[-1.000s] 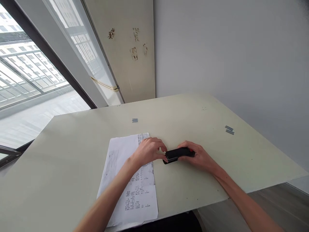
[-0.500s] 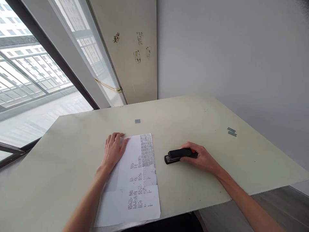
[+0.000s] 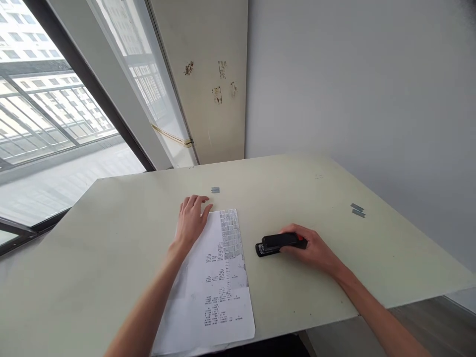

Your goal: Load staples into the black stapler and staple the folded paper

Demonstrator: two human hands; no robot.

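Printed sheets of paper (image 3: pixel 208 317) lie flat at the table's near side, dense print in the far right corner. My left hand (image 3: pixel 191 220) is over the far left corner of the paper, fingers spread and slightly bent, thumb out along the far edge. Whether its fingertips touch the table I cannot tell. To the right of the paper, a black stapler (image 3: pixel 278 241) with a red patch near its back end rests on the table, its front toward the paper. My right hand (image 3: pixel 310 248) grips its rear half, thumb on the near side. The stapler and paper are apart.
The pale table (image 3: pixel 297 193) carries grey tape strips (image 3: pixel 215 190) beyond the paper and more grey strips (image 3: pixel 358 210) at the right. A cream refrigerator (image 3: pixel 215 44) and a grey wall (image 3: pixel 353 74) stand behind it. A window (image 3: pixel 37 99) is at the left.
My left hand has shifted right and away from me across the paper's far left corner, its fingers more bent. My right hand keeps its hold on the stapler. The view has tilted slightly.
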